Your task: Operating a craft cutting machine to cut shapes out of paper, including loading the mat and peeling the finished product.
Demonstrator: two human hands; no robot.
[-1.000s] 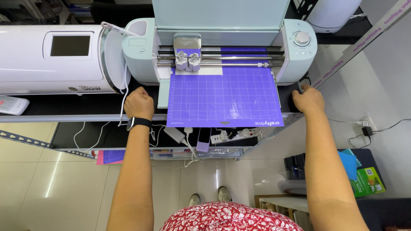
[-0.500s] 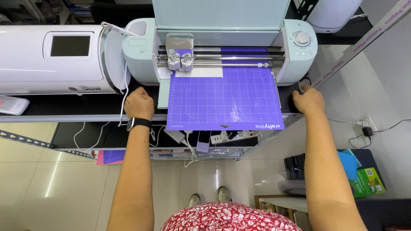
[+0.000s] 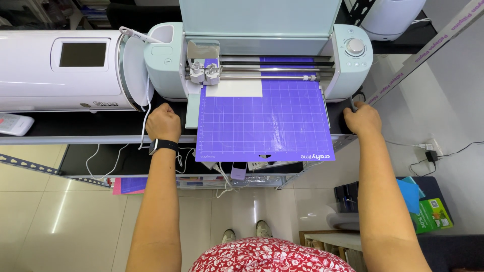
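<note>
- Two bare hands rest on the dark counter, one at each side of a pale green cutting machine whose lid stands open.
- Left hand, with a dark watch at the wrist, lies curled into a loose fist on the counter just left of the machine's front tray; its grip is closed on nothing that I can see.
- Right hand sits at the near right corner of the machine, fingers curled around a small dark thing at the counter edge; what that thing is I cannot tell, and the grip looks narrow.
- Neither hand touches the purple cutting mat, which lies fed under the roller bar, its near end hanging past the counter edge.
- A white sheet sits stuck on the far left corner of the mat, right under the blade carriage, which stands at the left end of its rail.
- Judging from this, loading is done: the mat is in and the machine appears to be working or about to work on the white sheet. Left, by my reading, are the rest of the cut, the mat's release and peeling off the sheet.
- Left of it stands a long white machine with a small dark screen; cables and a power strip hang on the shelf below.
</note>
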